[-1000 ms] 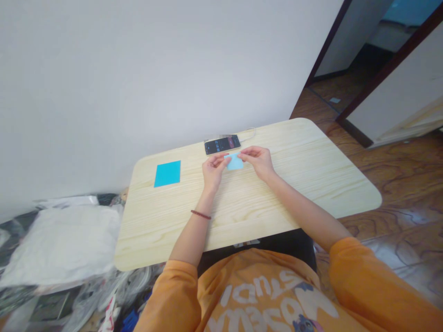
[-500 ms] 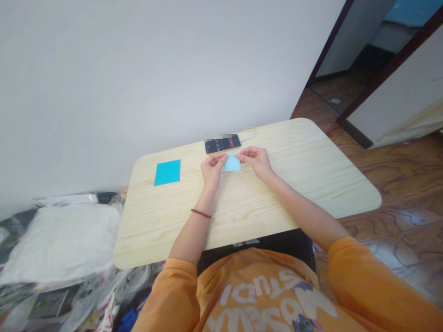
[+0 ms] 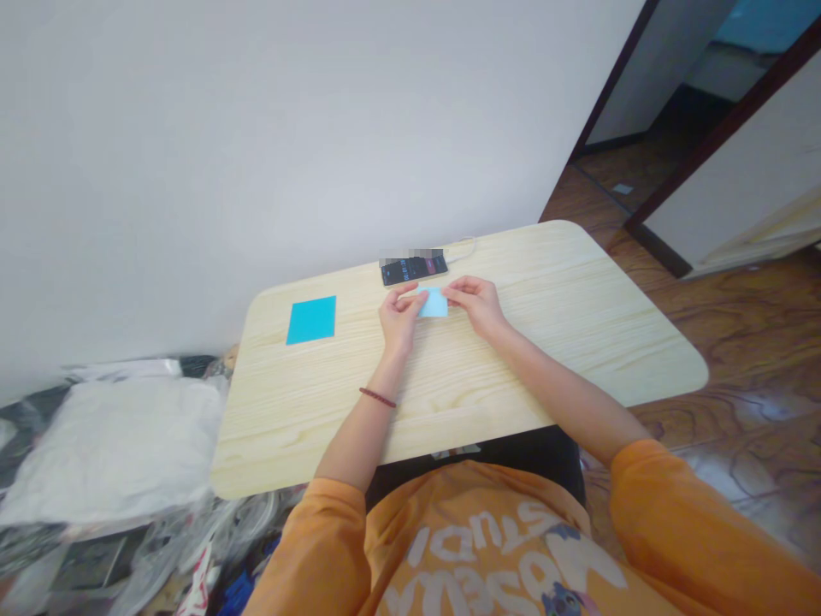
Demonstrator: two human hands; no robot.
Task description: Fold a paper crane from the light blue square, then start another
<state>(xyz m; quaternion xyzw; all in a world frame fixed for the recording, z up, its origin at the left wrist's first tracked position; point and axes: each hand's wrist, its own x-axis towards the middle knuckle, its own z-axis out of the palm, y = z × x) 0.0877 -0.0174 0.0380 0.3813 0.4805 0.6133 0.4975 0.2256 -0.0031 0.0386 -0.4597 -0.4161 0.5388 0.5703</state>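
Note:
A small light-blue piece of paper (image 3: 434, 303) is held up between both hands, over the middle of the table. My left hand (image 3: 398, 318) pinches its left side, thumb lying on the near face. At its upper right corner, my right hand (image 3: 478, 303) grips the paper between thumb and fingers. The fingertips behind the paper are partly hidden. Off to the left lies a flat stack of brighter blue square paper (image 3: 311, 320), touched by neither hand.
A phone (image 3: 414, 267) with a lit screen lies just beyond the hands, a white cable (image 3: 465, 250) running from it. The pale wooden table (image 3: 545, 282) meets the wall at its back. White bags (image 3: 121, 445) and clutter sit on the left.
My left hand has shifted slightly right, and its thumb now reaches lower over the paper's left edge. The right hand stays almost in place. The blue stack lies as before.

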